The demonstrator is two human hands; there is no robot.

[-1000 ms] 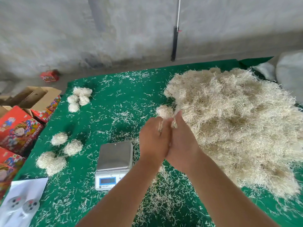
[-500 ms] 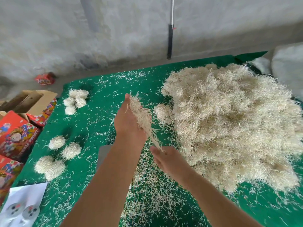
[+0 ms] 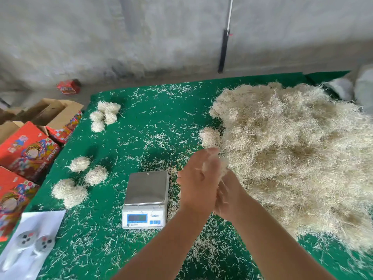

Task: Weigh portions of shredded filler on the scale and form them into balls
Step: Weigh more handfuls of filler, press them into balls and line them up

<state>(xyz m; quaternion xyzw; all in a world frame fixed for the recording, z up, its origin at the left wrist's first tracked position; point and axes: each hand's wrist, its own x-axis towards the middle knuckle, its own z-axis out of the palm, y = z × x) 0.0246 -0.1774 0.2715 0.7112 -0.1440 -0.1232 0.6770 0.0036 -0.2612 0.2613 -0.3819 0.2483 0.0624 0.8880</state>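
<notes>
Both hands have closed together again beside the scale (image 3: 147,199), the left hand (image 3: 198,178) laid over the right hand (image 3: 229,196). Their fingers curl around a tuft of shredded filler (image 3: 215,165) pressed between the palms, just left of the big filler heap (image 3: 298,158) on the green bench (image 3: 141,126).

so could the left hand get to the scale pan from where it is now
Probably yes. The left hand is just right of the scale, whose pan looks bare with nothing between them. But it is pressing a filler portion against the right hand, so it is busy.
</notes>
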